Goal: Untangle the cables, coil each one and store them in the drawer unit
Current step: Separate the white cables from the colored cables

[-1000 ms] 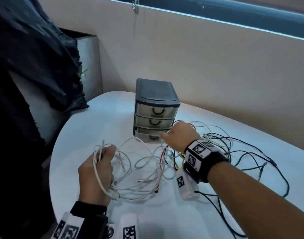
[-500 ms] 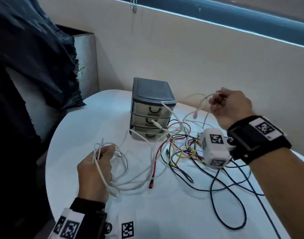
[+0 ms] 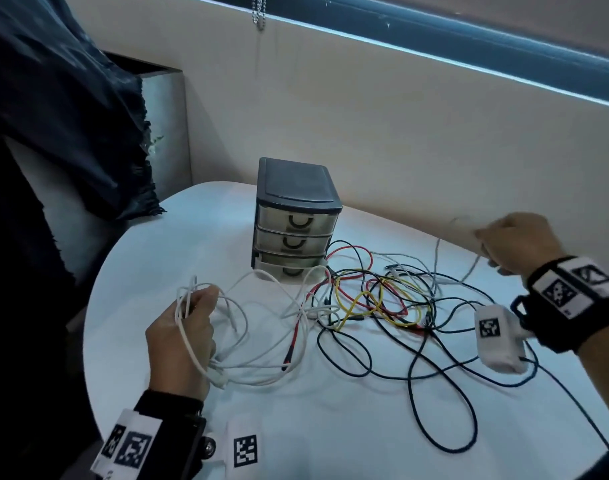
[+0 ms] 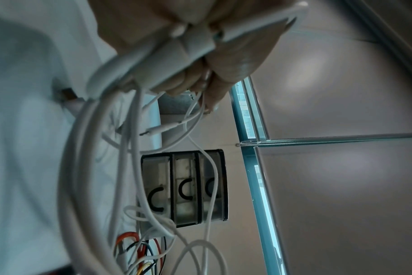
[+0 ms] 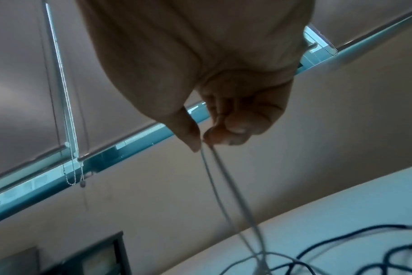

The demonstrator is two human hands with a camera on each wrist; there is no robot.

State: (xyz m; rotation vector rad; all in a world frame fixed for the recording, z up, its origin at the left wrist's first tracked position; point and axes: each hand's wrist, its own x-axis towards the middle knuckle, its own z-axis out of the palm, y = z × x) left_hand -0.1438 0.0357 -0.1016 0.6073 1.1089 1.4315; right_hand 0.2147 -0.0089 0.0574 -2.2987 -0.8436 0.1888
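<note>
L hand [image 3: 183, 336] fist closed round loose white cable loops [image 3: 247, 341], low over tabletop [image 3: 330, 427]. R hand [image 3: 517, 244] raised at right, thumb + fingertips [image 5: 214, 137] pinching a thin white strand [image 5: 223, 186]. Red/yellow/dark cable tangle [image 3: 382, 299] lies betw. hands, just in front of 3-drawer unit [image 3: 296, 216]; all drawers closed.

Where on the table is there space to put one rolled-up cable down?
Bare table lies left of the drawer unit, out to the rim, and along the near edge between the left hand and the black cable loop. Right of the drawers is crowded with tangled red, yellow and black cables.
</note>
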